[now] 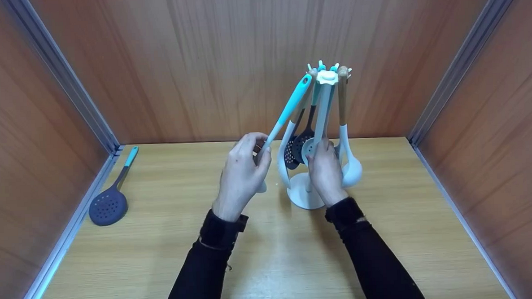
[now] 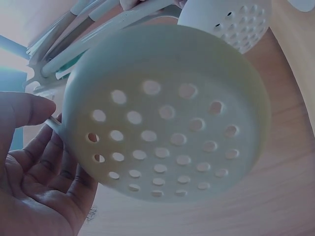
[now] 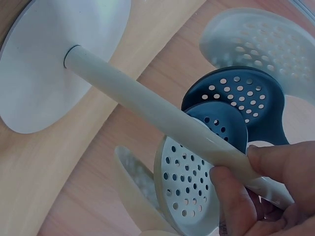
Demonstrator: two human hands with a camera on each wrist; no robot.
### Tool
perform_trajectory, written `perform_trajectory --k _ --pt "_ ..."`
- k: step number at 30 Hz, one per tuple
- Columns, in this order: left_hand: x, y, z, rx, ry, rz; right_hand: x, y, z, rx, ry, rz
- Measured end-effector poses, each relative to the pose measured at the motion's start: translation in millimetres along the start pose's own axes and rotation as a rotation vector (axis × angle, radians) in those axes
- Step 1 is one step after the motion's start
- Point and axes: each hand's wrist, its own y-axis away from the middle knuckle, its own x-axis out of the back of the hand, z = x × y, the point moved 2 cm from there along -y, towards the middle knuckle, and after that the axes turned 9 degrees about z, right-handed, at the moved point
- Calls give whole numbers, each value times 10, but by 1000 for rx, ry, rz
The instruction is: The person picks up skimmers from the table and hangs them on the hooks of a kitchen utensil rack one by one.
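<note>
My left hand (image 1: 242,170) pinches the neck of a slotted skimmer (image 1: 290,108) between thumb and fingers. Its turquoise handle slants up toward the stand top, and its pale round head (image 2: 162,172) with many holes fills the left wrist view. My right hand (image 1: 326,171) grips the white pole (image 3: 147,113) of a utensil stand, above its round base (image 1: 301,195). Around the pole hang several utensils: dark perforated ones (image 3: 258,93), a pale perforated one (image 3: 184,182) and a white ladle (image 1: 351,170) with a wooden handle. Turquoise hooks (image 1: 321,66) ring the top.
A dark skimmer (image 1: 109,206) with a turquoise handle lies at the left of the light wooden table (image 1: 280,265), near the left edge. Wood-grain panels (image 1: 226,66) enclose the back and both sides, with metal strips at the corners.
</note>
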Motion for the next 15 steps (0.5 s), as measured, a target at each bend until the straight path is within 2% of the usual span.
perform_trajectory --k 15 --pt "-89 -26 59 -7 2 -43 -7 -17 0 -28 9 -26"
